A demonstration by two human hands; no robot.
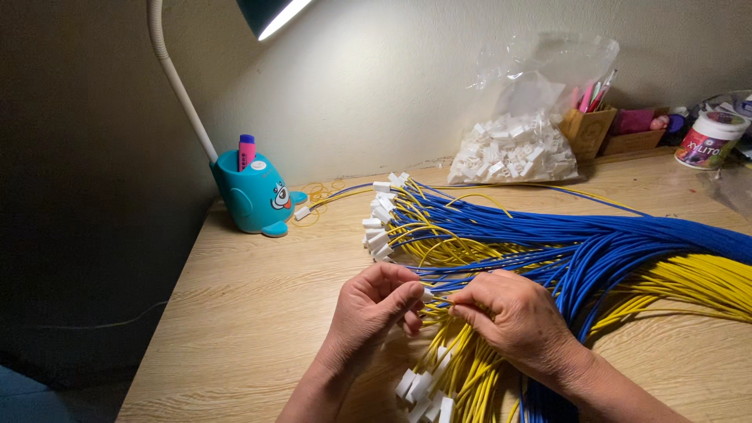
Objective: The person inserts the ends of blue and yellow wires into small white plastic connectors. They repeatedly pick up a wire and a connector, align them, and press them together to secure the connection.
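**Seating a wire end in a white plug**

My left hand is curled nearly shut, thumb and fingers pinching a small white plug at its tip. My right hand is closed the same way, fingertips nipping a yellow wire just beside that plug, so the two hands almost touch over the near middle of the worktop. I judge this is the joining step: wire end meeting plug. The next move would call for a straight, steady push along the plug's axis with the left hand holding firm; whether the end is already in, I cannot tell.

Under my hands lie loose yellow wires, some already capped in white. Farther off, a fan of blue wires runs to the right, capped ends pointing left. At the far wall sits a bag of plugs; far left, a teal lamp base.
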